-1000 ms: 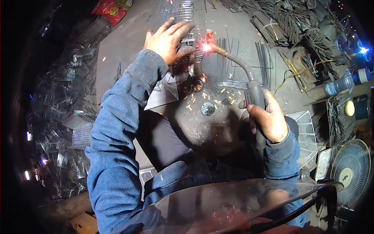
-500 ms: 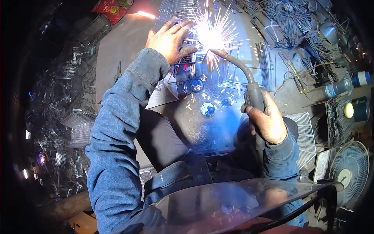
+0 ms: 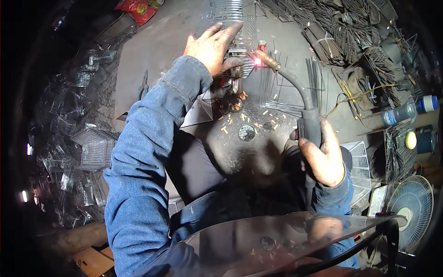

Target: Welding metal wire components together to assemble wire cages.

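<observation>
My left hand rests on a shiny wire basket at the top, its fingers stretched out across the wires and its thumb apart. My right hand is wrapped around the handle of a welding torch, thumb near its trigger. The torch's curved neck reaches up and left, ending at the basket's right side. A small reddish glow shows at the tip. Just above the nozzle is a small red object, partly hidden.
Straight wires and thin frames lie right of the basket. Bundled rods fill the far right. Pliers lie left. A round tin stands among scattered stubs. Wire racks pile up left; a fan stands lower right. A tinted visor crosses below.
The bright arc and spray of sparks have died down to a small glow, and the blue-white light is gone. In the picture, both hands and the torch sit slightly farther right.
</observation>
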Available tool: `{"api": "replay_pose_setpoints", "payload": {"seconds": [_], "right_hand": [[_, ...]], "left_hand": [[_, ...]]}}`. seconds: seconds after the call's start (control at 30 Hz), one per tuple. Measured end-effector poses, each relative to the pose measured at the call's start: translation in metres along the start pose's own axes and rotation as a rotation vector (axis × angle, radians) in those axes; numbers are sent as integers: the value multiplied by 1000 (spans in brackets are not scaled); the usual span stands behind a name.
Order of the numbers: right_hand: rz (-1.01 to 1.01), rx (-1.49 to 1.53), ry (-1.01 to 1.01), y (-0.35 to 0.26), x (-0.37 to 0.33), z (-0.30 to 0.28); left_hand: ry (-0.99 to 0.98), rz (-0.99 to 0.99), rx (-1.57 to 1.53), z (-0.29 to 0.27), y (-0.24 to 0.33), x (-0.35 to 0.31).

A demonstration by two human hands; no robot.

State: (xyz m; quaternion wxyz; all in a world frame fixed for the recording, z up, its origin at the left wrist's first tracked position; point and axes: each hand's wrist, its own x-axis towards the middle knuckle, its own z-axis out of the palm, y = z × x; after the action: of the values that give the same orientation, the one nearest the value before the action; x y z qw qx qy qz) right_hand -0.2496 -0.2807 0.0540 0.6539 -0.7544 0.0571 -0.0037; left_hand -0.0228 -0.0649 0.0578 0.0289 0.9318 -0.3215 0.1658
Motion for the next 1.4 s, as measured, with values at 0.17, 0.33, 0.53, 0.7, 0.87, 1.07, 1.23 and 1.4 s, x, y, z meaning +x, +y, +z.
{"api": "replay_pose_setpoints", "payload": {"seconds": [0.17,0.33,0.53,0.7,0.87,1.07,1.23,1.4], "right_hand": [[59,4,-1,-4,6,6],[92,13,-16,-6,9,9],[48,12,-12,-2,11,9],[-8,-21,-6,4,14,9],[12,-7,-11,3,14,7],[145,214,-74,-5,17,-2],[19,584,33,-12,49,-34],[48,960,3,45,75,-55]], "left_hand": [[10,-5,0,0,2,1],[-50,5,36,-1,-2,1],[-295,-22,265,-3,-2,10],[-148,-43,201,6,-4,6],[-67,-60,66,-1,-1,2],[31,-32,-25,-2,5,4],[-101,-102,89,-8,46,24],[-429,405,-62,-38,14,62]]}}
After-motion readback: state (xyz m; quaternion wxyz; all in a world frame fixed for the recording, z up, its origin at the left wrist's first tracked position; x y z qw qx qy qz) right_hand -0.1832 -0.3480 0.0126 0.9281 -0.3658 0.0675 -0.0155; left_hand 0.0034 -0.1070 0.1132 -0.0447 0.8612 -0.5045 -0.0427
